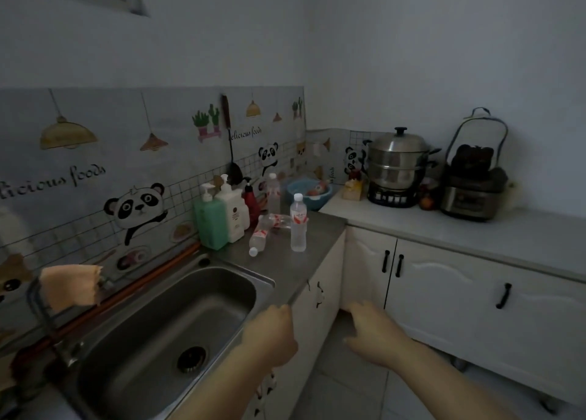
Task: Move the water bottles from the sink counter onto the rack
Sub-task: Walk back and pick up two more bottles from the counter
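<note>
Clear water bottles with red-and-white labels are on the grey sink counter (pixel 285 270). One bottle (pixel 298 223) stands upright near the counter's front edge. A second bottle (pixel 260 235) lies on its side, cap toward me. A third bottle (pixel 277 219) lies behind it. Another upright bottle (pixel 273 191) stands by the wall. My left hand (pixel 269 334) hovers over the sink's front right corner, fingers loosely curled, holding nothing. My right hand (pixel 372 330) is out in front of the white cabinets, fingers apart and empty. No rack shows in this view.
A steel sink (pixel 177 318) with a faucet (pixel 47 318) and an orange cloth (pixel 71 288) fills the lower left. Green and white pump bottles (pixel 222 216) and a red bottle (pixel 250 202) line the wall. A blue basin (pixel 309 192), steamer pot (pixel 396 165) and rice cooker (pixel 472 194) crowd the far counter.
</note>
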The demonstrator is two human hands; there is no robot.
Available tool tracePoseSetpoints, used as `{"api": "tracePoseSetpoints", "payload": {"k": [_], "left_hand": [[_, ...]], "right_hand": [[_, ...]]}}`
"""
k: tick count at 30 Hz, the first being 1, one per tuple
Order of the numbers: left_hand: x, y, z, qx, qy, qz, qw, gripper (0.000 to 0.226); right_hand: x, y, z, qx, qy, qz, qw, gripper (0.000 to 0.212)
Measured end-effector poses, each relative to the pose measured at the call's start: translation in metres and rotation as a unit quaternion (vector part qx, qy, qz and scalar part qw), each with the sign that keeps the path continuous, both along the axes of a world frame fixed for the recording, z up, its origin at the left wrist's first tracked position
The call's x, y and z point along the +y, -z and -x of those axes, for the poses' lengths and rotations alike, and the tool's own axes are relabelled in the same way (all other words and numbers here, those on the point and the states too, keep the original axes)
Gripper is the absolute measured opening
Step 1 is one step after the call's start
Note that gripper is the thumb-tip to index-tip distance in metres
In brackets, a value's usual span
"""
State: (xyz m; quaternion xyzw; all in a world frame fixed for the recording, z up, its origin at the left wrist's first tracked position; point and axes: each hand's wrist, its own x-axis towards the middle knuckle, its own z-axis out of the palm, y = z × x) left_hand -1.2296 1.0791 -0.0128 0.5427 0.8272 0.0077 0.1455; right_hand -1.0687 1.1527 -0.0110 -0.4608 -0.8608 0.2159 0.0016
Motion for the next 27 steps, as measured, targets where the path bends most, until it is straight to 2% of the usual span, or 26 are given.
{"api": "tracePoseSetpoints", "payload": {"k": [4,12,16,22,27], "left_hand": [[0.063,0.013,0.024,-0.019,-0.009,-0.001,1.000,0.037],[0.203,0.005,0.104,-0.044,-0.044,-0.004,0.998,0.033],[0.258,0.003,0.145,-0.037,-0.074,-0.007,0.997,0.035],[0.323,0.020,0.196,-0.047,-0.113,0.007,0.992,0.047],[0.381,0.041,0.239,-0.049,-0.171,-0.002,0.984,0.042]], "right_hand": [[0.067,0.010,0.023,-0.004,-0.007,0.001,1.000,0.043],[0.223,0.011,0.098,0.008,-0.007,0.000,1.000,0.048],[0.290,0.014,0.131,0.033,-0.018,0.011,0.999,0.033],[0.383,0.019,0.181,-0.012,-0.041,0.001,0.999,0.049],[0.478,0.036,0.224,-0.041,-0.072,-0.014,0.997,0.039]]}}
